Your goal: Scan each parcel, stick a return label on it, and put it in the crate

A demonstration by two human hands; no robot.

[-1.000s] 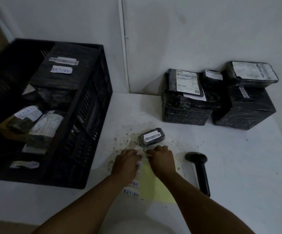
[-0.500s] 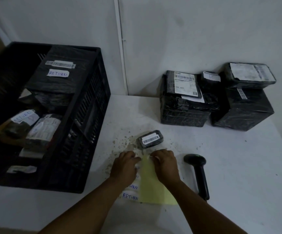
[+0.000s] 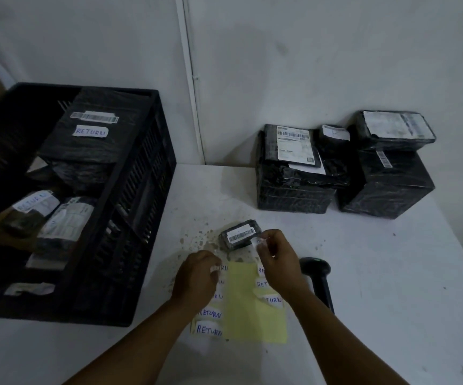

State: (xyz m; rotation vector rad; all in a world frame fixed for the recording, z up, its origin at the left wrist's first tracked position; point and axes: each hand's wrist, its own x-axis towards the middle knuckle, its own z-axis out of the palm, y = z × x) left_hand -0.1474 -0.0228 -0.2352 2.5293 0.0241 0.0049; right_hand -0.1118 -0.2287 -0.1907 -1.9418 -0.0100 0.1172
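My two bare arms reach in from the near edge of the white worktop. Right in front of me lies a yellow sheet with white RETURN stickers down its left side and more down its right side. My left hand rests on the left top corner of the sheet, with its fingers curled down and pressed on the stickers there. My right hand is lifted just above the top right corner of the sheet, and its thumb and first fingers pinch one small white sticker that is curled, so I cannot read it. That sticker hangs just beside the near right end of a small black parcel, which lies flat on the worktop just past the sheet, with a white bar-code tag facing up. Brown specks dot the worktop to the left of the small parcel. A black scanner lies on the worktop just to the right of my right wrist, with its head pointing away from me. To the left stands a big black crate, and its far right corner is near the wall. Inside it are wrapped parcels, and a big one at the far end wears a RETURN sticker under a bar-code strip. At the far edge of the worktop, against the wall, sit more black wrapped parcels in a row, some piled on others, with white paper tags on top.
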